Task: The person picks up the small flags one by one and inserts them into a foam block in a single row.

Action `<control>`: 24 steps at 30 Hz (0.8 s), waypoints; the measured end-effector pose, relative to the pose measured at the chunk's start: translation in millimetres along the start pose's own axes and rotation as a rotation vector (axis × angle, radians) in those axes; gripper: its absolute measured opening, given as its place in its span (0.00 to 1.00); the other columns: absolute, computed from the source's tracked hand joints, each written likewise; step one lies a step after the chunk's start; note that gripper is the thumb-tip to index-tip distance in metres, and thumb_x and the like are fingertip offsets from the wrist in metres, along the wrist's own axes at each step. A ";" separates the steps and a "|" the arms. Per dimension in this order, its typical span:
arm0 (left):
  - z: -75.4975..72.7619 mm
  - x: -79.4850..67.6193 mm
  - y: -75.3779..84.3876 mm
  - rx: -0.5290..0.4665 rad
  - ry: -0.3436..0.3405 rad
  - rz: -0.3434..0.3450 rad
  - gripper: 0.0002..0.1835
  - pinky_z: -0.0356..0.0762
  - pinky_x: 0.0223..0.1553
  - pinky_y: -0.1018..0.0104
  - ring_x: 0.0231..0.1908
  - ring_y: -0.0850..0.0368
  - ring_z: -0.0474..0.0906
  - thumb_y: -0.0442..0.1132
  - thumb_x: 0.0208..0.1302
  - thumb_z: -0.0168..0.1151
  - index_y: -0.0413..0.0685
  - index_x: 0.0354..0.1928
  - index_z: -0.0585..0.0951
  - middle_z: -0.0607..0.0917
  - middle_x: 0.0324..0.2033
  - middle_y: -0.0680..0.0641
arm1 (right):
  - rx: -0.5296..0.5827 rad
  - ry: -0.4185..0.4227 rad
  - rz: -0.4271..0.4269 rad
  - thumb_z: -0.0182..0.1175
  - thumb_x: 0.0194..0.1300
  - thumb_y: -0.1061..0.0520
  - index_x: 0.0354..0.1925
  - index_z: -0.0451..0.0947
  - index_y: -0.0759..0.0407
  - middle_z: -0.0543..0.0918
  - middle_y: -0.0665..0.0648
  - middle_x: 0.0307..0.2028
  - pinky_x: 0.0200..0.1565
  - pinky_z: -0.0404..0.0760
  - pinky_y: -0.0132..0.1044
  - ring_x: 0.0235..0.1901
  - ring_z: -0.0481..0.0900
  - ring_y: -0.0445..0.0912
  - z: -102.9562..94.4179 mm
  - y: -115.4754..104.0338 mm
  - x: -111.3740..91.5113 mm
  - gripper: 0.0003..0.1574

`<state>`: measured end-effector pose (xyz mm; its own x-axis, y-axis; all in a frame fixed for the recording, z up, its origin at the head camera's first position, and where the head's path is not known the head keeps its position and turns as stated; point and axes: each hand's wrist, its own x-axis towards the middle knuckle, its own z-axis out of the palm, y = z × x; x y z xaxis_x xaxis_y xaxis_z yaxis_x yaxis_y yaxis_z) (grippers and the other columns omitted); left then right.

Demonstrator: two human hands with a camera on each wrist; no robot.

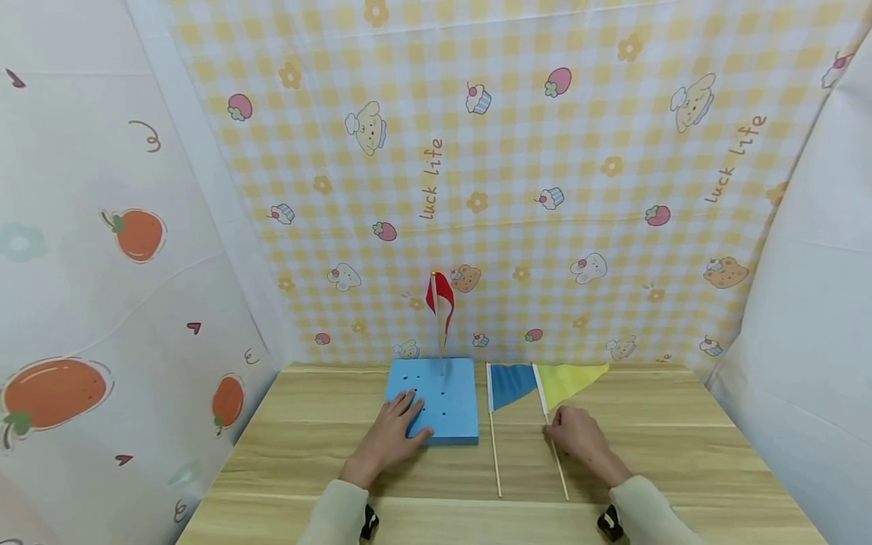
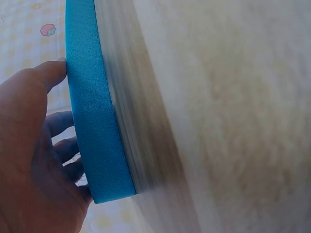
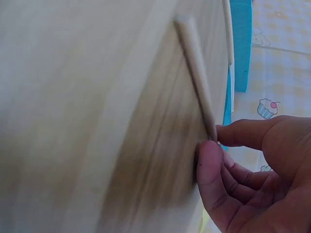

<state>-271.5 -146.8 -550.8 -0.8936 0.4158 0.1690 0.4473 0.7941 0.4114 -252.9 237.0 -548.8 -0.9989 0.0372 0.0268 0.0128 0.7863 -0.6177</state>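
My left hand rests with spread fingers on the front left part of a blue foam block dotted with small holes. In the left wrist view, the thumb and fingertips touch the block's top face. A red flag stands upright in the block's far edge area. To the right, my right hand pinches the stick of a yellow flag between thumb and index finger, just below the cloth. The flag's stick lies close along the tabletop in the right wrist view.
Between the block and the yellow flag lies a blue flag, its stick pointing toward me. The wooden table ends at a yellow checked cloth behind, with white cloth walls on either side.
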 end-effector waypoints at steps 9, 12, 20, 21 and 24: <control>0.1 -0.9 0.3 -0.001 -0.009 -0.003 0.37 0.55 0.80 0.30 0.81 0.33 0.58 0.57 0.77 0.62 0.40 0.78 0.72 0.65 0.80 0.34 | 0.086 -0.023 0.066 0.67 0.64 0.64 0.11 0.66 0.54 0.77 0.54 0.10 0.16 0.82 0.36 0.10 0.78 0.43 0.9 -5.8 0.5 0.29; 0.6 -0.8 -0.3 0.000 -0.009 0.000 0.37 0.55 0.80 0.30 0.81 0.33 0.58 0.57 0.77 0.62 0.40 0.78 0.72 0.65 0.80 0.34 | 0.092 -0.028 0.070 0.67 0.64 0.65 0.10 0.67 0.55 0.78 0.54 0.10 0.16 0.83 0.35 0.10 0.79 0.44 0.6 -6.6 0.4 0.29; -0.5 -0.8 -0.1 -0.012 -0.010 0.002 0.37 0.54 0.80 0.30 0.81 0.32 0.57 0.57 0.77 0.62 0.40 0.77 0.72 0.65 0.80 0.33 | 0.105 -0.039 0.062 0.66 0.65 0.67 0.13 0.72 0.59 0.79 0.55 0.10 0.16 0.83 0.36 0.09 0.79 0.42 -2.2 -8.7 -0.7 0.25; -0.7 -0.9 -0.1 -0.014 -0.010 0.001 0.37 0.54 0.80 0.30 0.81 0.32 0.57 0.57 0.77 0.62 0.39 0.77 0.72 0.65 0.80 0.34 | 0.104 -0.036 0.057 0.66 0.64 0.67 0.13 0.73 0.60 0.79 0.55 0.10 0.16 0.83 0.36 0.09 0.79 0.42 -2.6 -9.1 -1.1 0.24; -1.3 -1.5 0.2 -0.023 -0.017 -0.001 0.37 0.53 0.80 0.30 0.81 0.32 0.57 0.57 0.78 0.62 0.39 0.77 0.72 0.65 0.80 0.33 | 0.097 -0.037 0.054 0.66 0.63 0.67 0.13 0.73 0.60 0.78 0.55 0.09 0.16 0.83 0.36 0.08 0.79 0.42 -2.3 -8.5 -0.6 0.24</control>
<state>-270.1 -147.8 -549.7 -0.8932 0.4225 0.1538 0.4454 0.7844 0.4318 -252.3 231.7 -541.7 -0.9979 0.0541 -0.0365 0.0643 0.7201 -0.6909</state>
